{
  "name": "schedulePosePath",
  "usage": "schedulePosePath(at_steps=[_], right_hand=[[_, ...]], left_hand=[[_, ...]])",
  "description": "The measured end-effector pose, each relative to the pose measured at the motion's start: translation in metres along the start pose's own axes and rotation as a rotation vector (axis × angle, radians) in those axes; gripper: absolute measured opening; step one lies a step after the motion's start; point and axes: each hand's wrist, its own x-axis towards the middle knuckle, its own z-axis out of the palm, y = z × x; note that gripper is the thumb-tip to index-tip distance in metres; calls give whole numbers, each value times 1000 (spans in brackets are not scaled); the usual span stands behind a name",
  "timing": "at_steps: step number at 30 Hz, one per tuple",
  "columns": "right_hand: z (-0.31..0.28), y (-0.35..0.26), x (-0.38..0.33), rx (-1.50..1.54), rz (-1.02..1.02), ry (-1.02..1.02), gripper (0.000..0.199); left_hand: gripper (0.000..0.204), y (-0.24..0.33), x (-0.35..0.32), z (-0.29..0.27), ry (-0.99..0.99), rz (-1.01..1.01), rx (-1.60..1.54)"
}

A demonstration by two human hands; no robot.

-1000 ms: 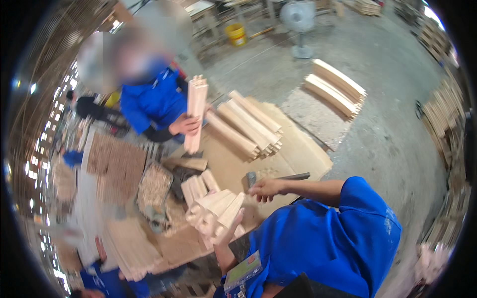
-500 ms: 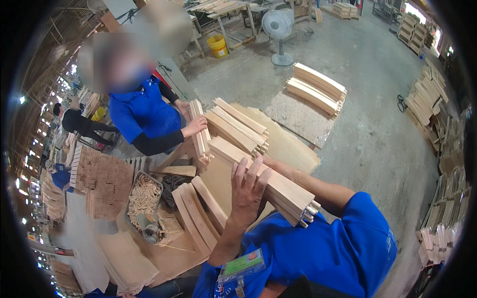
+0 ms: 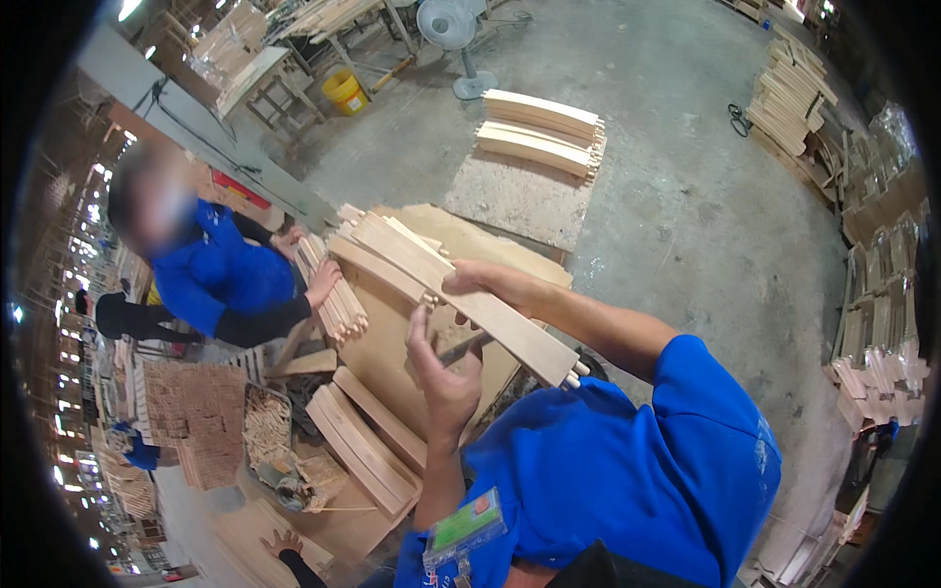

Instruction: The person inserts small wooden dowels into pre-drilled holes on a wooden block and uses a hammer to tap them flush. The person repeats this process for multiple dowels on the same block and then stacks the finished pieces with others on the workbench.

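Observation:
My right hand (image 3: 490, 284) grips a pale wooden slat (image 3: 524, 338) along its far edge. Round dowels stick out of the slat's near end, and its far end lies over other doweled slats (image 3: 377, 267) on the cardboard-topped table (image 3: 392, 358). Just below the slat, my left hand (image 3: 448, 387) is open, thumb and fingers apart, its fingertips close to the dowel ends of those slats. Across the table, a co-worker in blue holds a bundle of doweled slats (image 3: 333, 299) in both hands.
Left of me lie curved wooden pieces (image 3: 363, 446), a box of dowels (image 3: 267, 421) and a metal can (image 3: 291, 493). Another person's hand (image 3: 282, 544) rests on boards at lower left. Beyond are slats on a floor board (image 3: 520, 191), a fan (image 3: 451, 29) and a yellow bucket (image 3: 345, 90).
My left hand has let go of the bundle of slats and opened. Most of that bundle now lies on the table; my right hand keeps one slat. The view has turned rightward.

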Motion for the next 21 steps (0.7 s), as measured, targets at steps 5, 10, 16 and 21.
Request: schedulePosePath(at_steps=[5, 10, 16, 21], right_hand=[[-35, -32, -25, -304, -287, 58, 71], [-87, -54, -66, -493, -526, 279, 72], [-189, -63, -113, -1077, -470, 514, 59], [-261, -55, -177, -799, -469, 516, 52]], left_hand=[[76, 12, 30, 63, -75, -460, -957], [75, 24, 76, 168, -7, -524, -1254], [70, 45, 115, 265, -112, -535, -1256], [64, -3, 144, 318, -90, -620, -1232]])
